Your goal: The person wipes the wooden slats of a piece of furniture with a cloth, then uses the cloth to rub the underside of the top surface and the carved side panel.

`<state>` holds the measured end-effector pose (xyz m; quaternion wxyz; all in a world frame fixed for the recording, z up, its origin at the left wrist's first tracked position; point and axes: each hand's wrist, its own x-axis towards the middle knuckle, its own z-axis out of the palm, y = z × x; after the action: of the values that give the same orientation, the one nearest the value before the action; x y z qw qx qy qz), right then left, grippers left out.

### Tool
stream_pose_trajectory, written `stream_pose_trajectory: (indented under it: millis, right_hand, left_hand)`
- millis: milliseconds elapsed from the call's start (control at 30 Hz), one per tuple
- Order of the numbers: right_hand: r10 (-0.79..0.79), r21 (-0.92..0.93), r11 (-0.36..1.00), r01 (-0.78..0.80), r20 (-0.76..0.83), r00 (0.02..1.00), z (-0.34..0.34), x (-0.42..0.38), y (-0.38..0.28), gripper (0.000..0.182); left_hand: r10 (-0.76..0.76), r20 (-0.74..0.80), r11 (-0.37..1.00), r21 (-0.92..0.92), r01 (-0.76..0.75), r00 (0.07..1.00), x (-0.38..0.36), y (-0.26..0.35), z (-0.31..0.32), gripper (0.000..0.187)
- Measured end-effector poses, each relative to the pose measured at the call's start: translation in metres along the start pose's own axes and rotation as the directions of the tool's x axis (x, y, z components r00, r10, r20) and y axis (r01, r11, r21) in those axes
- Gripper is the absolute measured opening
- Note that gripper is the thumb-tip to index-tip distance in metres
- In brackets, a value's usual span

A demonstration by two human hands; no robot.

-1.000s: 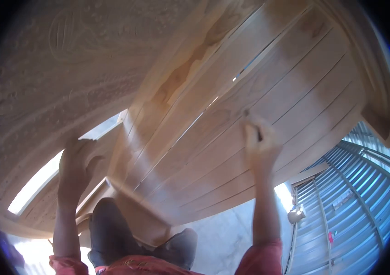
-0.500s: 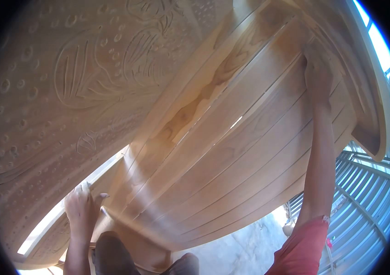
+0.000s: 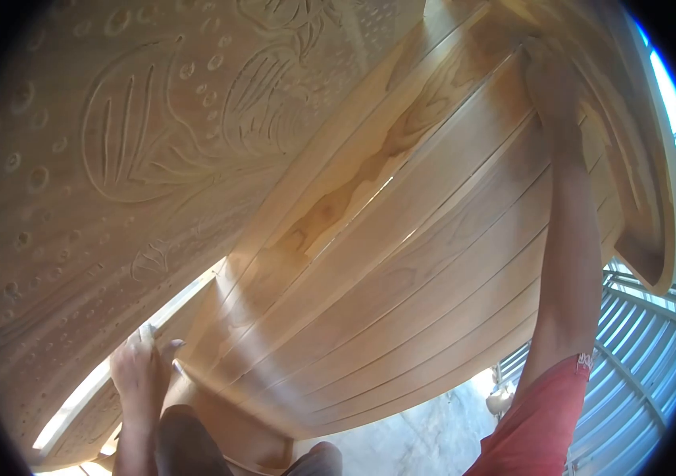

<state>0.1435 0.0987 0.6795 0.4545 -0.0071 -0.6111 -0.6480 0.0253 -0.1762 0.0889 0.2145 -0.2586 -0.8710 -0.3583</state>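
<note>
Curled fingers on the left hand (image 3: 139,369), thumb jutting out, at the lower rail (image 3: 197,313) by the slatted panel's (image 3: 401,285) near left corner; whether they clamp it, I cannot tell. And there's the right hand (image 3: 552,83), reaching the slatted panel's far end beside the curved armrest (image 3: 657,198), fingers too shaded to read! The slatted panel stretches between both hands, the carved panel (image 3: 219,190) along its left side.
</note>
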Motion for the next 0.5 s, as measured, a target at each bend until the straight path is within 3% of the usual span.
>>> stream_pose_trajectory:
  millis: [67,133,167,233,367,433,467,500]
  right_hand:
    - [0.024,-0.012,1.0,-0.024,-0.01,1.0,-0.008,-0.021,0.0,0.031]
    - [0.272,-0.028,0.962,-0.272,0.022,0.962,-0.013,-0.033,0.0,0.032]
    - [0.268,-0.024,0.963,-0.267,0.018,0.963,-0.006,-0.025,-0.001,0.032]
    - [-0.106,-0.101,0.99,0.1,-0.062,0.992,0.007,-0.003,-0.002,0.033]
    - [0.035,-0.053,0.998,-0.03,0.102,0.994,0.002,-0.012,0.011,0.032]
    - [0.162,-0.086,0.982,-0.167,-0.063,0.985,-0.005,-0.043,0.02,0.033]
    - [0.155,-0.083,0.984,-0.161,-0.076,0.985,0.003,-0.038,0.02,0.033]
    - [0.036,-0.081,0.996,-0.042,-0.084,0.996,0.012,-0.033,0.022,0.034]
  left_hand:
    - [0.011,0.0,1.0,0.026,-0.011,1.0,0.0,-0.001,0.0,0.045]
    - [0.023,-0.047,1.0,0.004,-0.022,0.999,-0.001,-0.002,0.003,0.045]
    - [0.01,-0.022,1.0,0.009,-0.01,1.0,-0.001,-0.003,0.003,0.046]
    - [-0.004,0.008,1.0,0.004,0.004,1.0,-0.002,-0.004,0.001,0.047]
    - [-0.062,0.084,0.998,-0.009,0.063,0.995,0.001,0.005,-0.005,0.047]
    - [-0.112,0.118,0.992,-0.052,0.119,0.987,-0.001,0.001,0.001,0.046]
    - [-0.123,0.11,0.99,-0.058,0.13,0.986,-0.001,0.0,0.001,0.046]
    - [-0.122,0.114,0.99,-0.056,0.129,0.986,0.0,0.0,-0.001,0.046]
